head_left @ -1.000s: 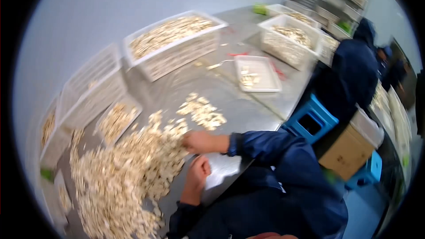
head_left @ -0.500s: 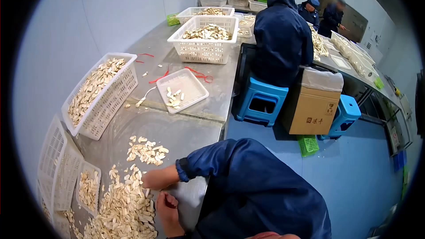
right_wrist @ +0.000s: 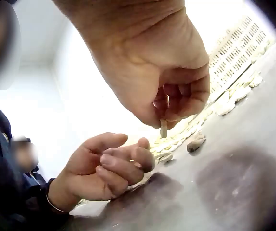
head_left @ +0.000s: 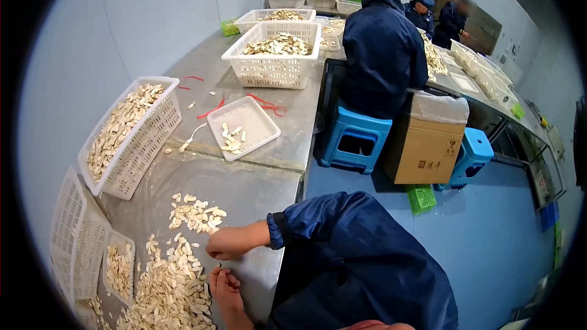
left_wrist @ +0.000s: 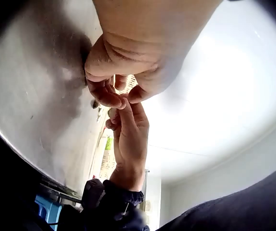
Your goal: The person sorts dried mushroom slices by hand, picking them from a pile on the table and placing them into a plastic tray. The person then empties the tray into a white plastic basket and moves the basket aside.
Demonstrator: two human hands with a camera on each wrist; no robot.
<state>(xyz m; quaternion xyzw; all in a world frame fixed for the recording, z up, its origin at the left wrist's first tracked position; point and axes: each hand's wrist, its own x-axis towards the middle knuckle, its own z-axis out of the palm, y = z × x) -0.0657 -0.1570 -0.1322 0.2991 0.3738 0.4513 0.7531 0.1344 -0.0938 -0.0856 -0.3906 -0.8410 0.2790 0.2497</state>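
My right hand (head_left: 235,242) pinches a small pale mushroom slice (right_wrist: 164,128) between thumb and fingertips, just above the metal table. Close beside it, my left hand (head_left: 226,287) has loosely curled fingers, and nothing shows between its thumb and fingers in the right wrist view. The left wrist view has the fingertips of my left hand (left_wrist: 110,98) right at those of my right hand (left_wrist: 131,132). A large pile of slices (head_left: 168,293) spreads left of both hands. Beyond it lies a smaller heap of slices (head_left: 197,215). One loose brownish slice (right_wrist: 196,143) lies near the hands.
Slice-filled white baskets (head_left: 269,73) (head_left: 147,156) stand farther along the table (head_left: 257,189). A shallow tray (head_left: 260,125) holds several slices, with red ribbons (head_left: 272,107) near it. Another slice tray (head_left: 125,296) is at left. People, blue stools (head_left: 361,123) and a carton (head_left: 428,153) stand beyond.
The head view has swung, bringing the far table, people and floor further into sight. My right hand has drawn slightly back from the pile; the left has barely moved.
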